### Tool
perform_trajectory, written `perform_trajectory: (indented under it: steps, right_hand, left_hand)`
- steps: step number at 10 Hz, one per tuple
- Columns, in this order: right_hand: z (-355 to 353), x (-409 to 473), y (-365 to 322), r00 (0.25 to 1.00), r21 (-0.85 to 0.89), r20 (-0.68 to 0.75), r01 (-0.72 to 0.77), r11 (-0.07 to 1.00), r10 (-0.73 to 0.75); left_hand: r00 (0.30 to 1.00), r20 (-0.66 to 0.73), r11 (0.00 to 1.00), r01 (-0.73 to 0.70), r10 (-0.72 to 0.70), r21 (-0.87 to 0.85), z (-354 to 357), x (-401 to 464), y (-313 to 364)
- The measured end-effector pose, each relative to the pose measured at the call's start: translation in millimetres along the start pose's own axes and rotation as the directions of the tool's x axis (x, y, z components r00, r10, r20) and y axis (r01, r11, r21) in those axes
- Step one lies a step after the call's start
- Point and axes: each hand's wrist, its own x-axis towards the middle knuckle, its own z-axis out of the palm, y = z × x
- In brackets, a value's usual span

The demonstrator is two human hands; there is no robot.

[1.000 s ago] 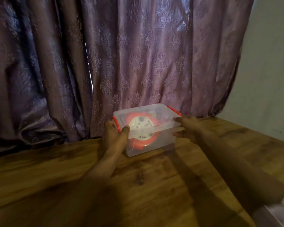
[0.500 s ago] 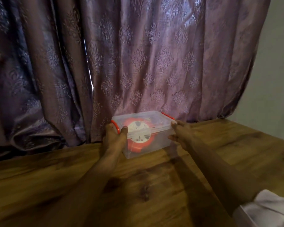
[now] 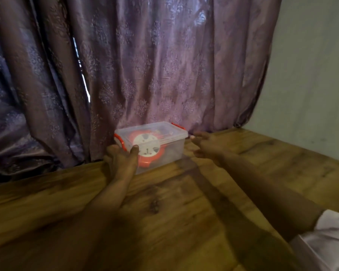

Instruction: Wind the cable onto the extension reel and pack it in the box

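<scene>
A clear plastic box (image 3: 172, 148) with its lid on and red side clips stands at the far edge of the wooden table, against the curtain. Inside it lies the orange extension reel (image 3: 148, 148) with a white face. My left hand (image 3: 121, 160) rests against the box's left near corner, thumb on the front wall and fingers by the red clip. My right hand (image 3: 206, 145) hovers just right of the box with fingers spread, not touching it.
A purple patterned curtain (image 3: 145, 65) hangs right behind the box. A pale wall (image 3: 311, 75) closes the right side. The wooden table (image 3: 184, 212) stretches toward me. A white sleeve (image 3: 329, 237) shows at the lower right.
The box has slid away from me up to the curtain. My right hand has come off the box's right end and now sits apart from it. My left hand stays at the left corner.
</scene>
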Motion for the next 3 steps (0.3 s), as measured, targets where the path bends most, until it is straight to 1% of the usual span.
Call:
perform_trajectory:
  steps: [1,2,3]
  right_hand:
    - [-32,-36,-20,0.999,-0.158,0.019,0.037,0.987,-0.034]
    - [-69,-70,-29,0.997,-0.363,0.075,0.048,0.931,-0.022]
    - [-98,-107,-32,0.992,-0.577,0.123,0.075,0.813,-0.005]
  left_hand:
    - [0.998,0.034,0.996,-0.052,0.050,0.070,-1,-21,6]
    - [0.986,0.127,0.992,-0.117,0.111,0.038,5,-45,12]
    - [0.964,0.229,0.990,-0.142,0.135,0.011,13,-72,20]
